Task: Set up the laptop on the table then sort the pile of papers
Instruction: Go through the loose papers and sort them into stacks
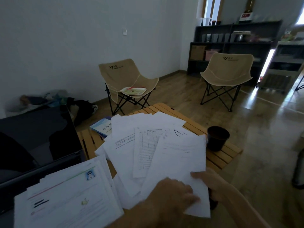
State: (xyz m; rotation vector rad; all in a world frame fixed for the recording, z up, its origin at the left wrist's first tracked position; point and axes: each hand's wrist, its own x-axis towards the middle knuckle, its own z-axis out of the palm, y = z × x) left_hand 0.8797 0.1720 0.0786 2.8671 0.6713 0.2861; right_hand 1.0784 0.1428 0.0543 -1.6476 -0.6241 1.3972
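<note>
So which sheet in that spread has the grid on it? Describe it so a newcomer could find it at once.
Start at the slatted wooden table with the dark cup at its right edge. In the loose fan of papers left of the cup, the grid sheet lies near the middle, partly under the sheet both hands hold. It alone carries a ruled table of columns and rows.

The single head view looks forward and down from close above the near edge of the tabletop [218,155], over the papers [148,145], toward two chairs [126,79] and the far wall.
</note>
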